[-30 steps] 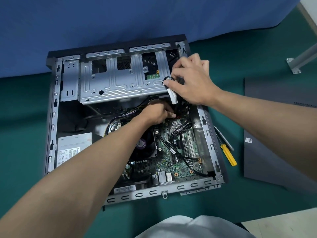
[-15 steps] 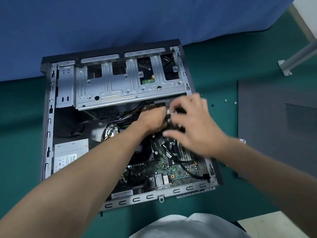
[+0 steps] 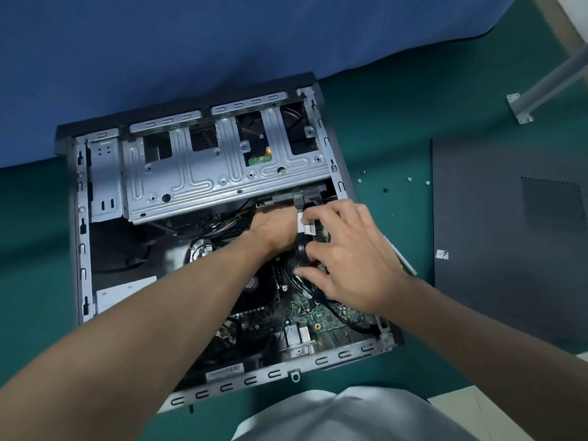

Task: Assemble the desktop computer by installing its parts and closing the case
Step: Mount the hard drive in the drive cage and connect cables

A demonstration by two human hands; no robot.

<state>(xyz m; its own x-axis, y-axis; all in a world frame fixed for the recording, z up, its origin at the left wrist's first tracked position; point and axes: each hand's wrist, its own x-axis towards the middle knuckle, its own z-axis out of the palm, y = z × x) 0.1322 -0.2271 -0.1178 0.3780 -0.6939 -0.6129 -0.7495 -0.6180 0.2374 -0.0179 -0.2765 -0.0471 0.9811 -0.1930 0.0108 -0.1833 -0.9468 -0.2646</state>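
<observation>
In the head view, the open grey metal computer case [image 3: 81,249] is seen at centre frame. A black white-labelled cable [image 3: 307,230] is pinched by the right hand [image 3: 350,259]. The fingers of the left hand [image 3: 273,227] are hidden, so their state cannot be told. The plug is best squared to its socket before being pressed. A green mat [image 3: 397,122] lies beneath, a blue cloth [image 3: 191,43] above, and a dark grey side panel [image 3: 509,265] at right.

No text can be read. A white barcode sticker [image 3: 224,373] on the case [image 3: 82,249], by its near rail, has print too small to make out. A white tag [image 3: 306,229] on a black cable [image 3: 301,249] carries dark, blurred print. The power supply [image 3: 127,289] label is a white blur. A pale sticker [image 3: 442,254] on the side panel [image 3: 509,265] shows no legible mark.
</observation>
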